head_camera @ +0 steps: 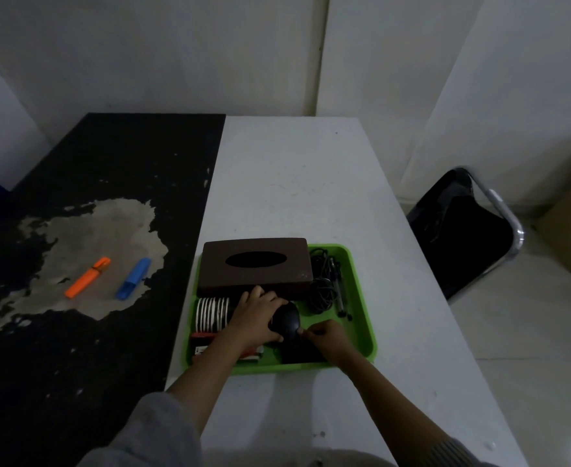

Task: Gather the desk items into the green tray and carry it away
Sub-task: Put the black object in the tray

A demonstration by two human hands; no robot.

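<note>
I grip the black mouse in my left hand over the green tray on the worktop, my right hand pinching its edge to seat it. The orange marker and blue marker lie well apart, ungathered.

Dim, underexposed, bluish cast, soft arm shadows toward the viewer from the hands, wide-angle bending at edges, slight softness overall.

Lighting was dim. Plain off-white walls filled the upper frame, meeting at a corner upper centre. A white rectangular tabletop occupied the centre, abutting a black table with a worn, peeling surface at left. A black chrome-framed chair stood at right on pale floor tiles.
</note>
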